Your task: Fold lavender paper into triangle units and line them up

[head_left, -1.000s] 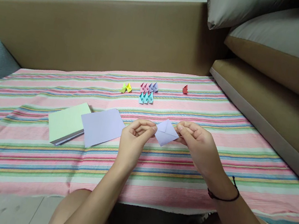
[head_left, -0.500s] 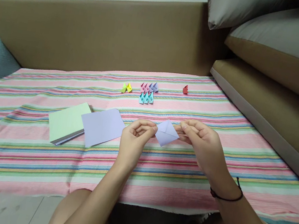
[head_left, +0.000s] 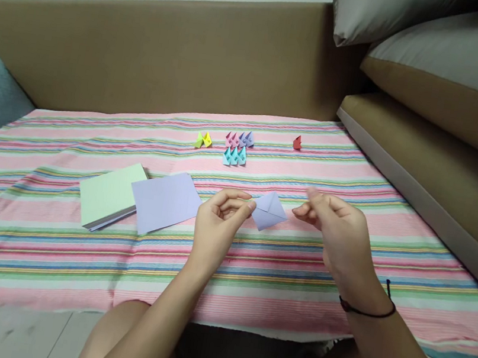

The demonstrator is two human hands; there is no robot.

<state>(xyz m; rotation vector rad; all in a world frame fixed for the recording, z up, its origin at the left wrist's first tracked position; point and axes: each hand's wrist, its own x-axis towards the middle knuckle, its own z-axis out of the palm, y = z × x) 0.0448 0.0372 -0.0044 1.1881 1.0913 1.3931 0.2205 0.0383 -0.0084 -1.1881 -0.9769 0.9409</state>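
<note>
A small folded square of lilac paper (head_left: 269, 212) is pinched at its left corner by my left hand (head_left: 225, 216). It is turned like a diamond, and creased flaps meet on its face. To its right my right hand (head_left: 339, 230) is off the paper, fingers curled and thumb raised apart from them, with nothing visible between. Left of my left hand lies a flat lilac sheet (head_left: 166, 203). It overlaps a stack of paper with a pale green sheet on top (head_left: 111, 193).
Farther back on the striped cloth (head_left: 51, 261) stand small folded paper pieces: yellow ones (head_left: 203, 139), pink ones (head_left: 232, 139), purple ones (head_left: 247, 139), turquoise ones (head_left: 234, 155) and a red one (head_left: 297, 143). Stacked cushions (head_left: 442, 143) border the right side; a brown backrest (head_left: 171, 61) runs behind.
My right hand has let go of the folded paper's right side and moved a little to the right. My left hand still pinches the paper, which has turned slightly.
</note>
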